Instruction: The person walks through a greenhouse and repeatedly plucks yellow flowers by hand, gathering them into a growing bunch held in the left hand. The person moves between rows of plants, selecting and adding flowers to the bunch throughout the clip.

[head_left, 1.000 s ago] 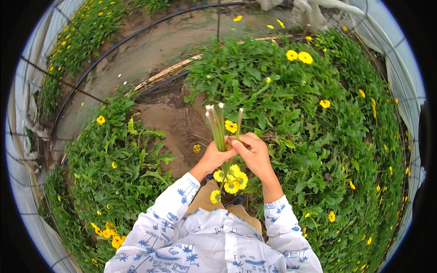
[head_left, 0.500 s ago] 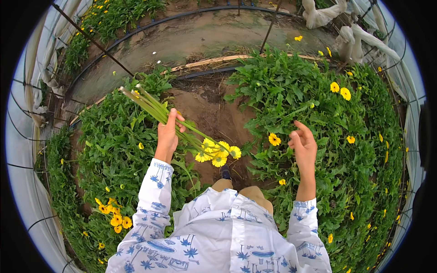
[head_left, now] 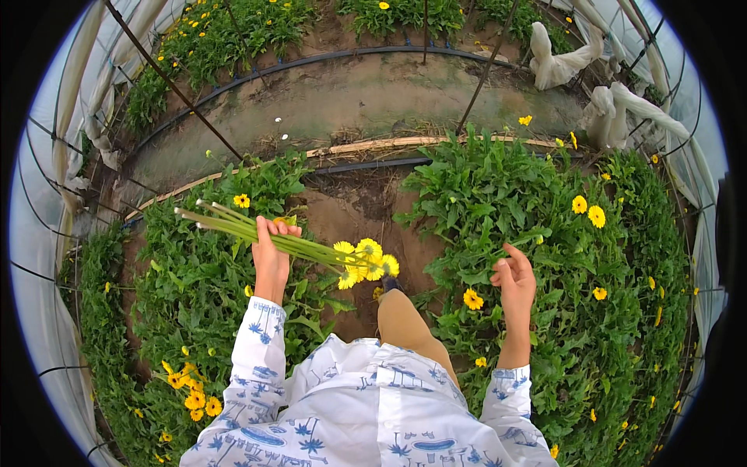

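A bare dirt path (head_left: 350, 218) runs between 2 leafy green flower beds (head_left: 545, 233) inside a plastic-covered greenhouse, with a black hose (head_left: 311, 61) curving across the ground beyond. The left hand (head_left: 270, 253) is closed tight around 1 bunch of yellow flowers (head_left: 296, 245), held level over the path with the blooms pointing right. The right hand (head_left: 515, 279) hovers spread and empty over the right bed, near 1 yellow bloom (head_left: 471, 299).
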The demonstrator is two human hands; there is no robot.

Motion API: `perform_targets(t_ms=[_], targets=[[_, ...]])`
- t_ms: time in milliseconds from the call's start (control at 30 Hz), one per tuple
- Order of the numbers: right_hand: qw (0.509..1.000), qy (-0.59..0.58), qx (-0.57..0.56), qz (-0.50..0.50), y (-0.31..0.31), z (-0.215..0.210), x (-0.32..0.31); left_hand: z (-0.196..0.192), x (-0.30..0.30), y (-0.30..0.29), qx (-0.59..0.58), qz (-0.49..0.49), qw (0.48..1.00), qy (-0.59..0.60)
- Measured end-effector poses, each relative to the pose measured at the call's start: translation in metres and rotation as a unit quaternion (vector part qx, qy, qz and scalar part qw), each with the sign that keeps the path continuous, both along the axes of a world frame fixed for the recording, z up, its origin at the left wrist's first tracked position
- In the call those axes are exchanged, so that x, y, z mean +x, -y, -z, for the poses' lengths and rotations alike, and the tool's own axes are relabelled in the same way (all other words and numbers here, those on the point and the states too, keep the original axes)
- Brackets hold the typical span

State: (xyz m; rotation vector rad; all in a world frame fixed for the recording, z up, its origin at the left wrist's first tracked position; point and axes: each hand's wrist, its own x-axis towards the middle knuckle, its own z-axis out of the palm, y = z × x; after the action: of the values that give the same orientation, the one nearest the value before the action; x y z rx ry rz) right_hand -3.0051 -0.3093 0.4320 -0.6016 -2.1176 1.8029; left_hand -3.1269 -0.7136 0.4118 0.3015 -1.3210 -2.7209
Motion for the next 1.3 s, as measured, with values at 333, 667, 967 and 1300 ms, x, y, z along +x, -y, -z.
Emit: perform_targets(t_ms=[333, 667, 967, 1300], targets=[[1.000, 0.024, -0.003, 0.001, -0.021, 0.036, -0.149, 0.008, -0.155, -0.060, -0.050, 0.083, 0.995, 0.022], [0.995, 0.094, 0.017, -0.020, -0.043, 0.043, -0.331, 0.014, -0.354, -0.144, 0.039, 0.202, 0.975, 0.078], [0.994, 0.078, -0.009, 0.071, -0.084, 0.032, -0.385, 0.020, -0.448, -0.196, 0.065, 0.254, 0.960, 0.102], [0.958, 0.114, -0.025, 0.261, -0.129, 0.038, -0.389, 0.039, -0.542, -0.324, 0.042, 0.413, 0.898, 0.144]])
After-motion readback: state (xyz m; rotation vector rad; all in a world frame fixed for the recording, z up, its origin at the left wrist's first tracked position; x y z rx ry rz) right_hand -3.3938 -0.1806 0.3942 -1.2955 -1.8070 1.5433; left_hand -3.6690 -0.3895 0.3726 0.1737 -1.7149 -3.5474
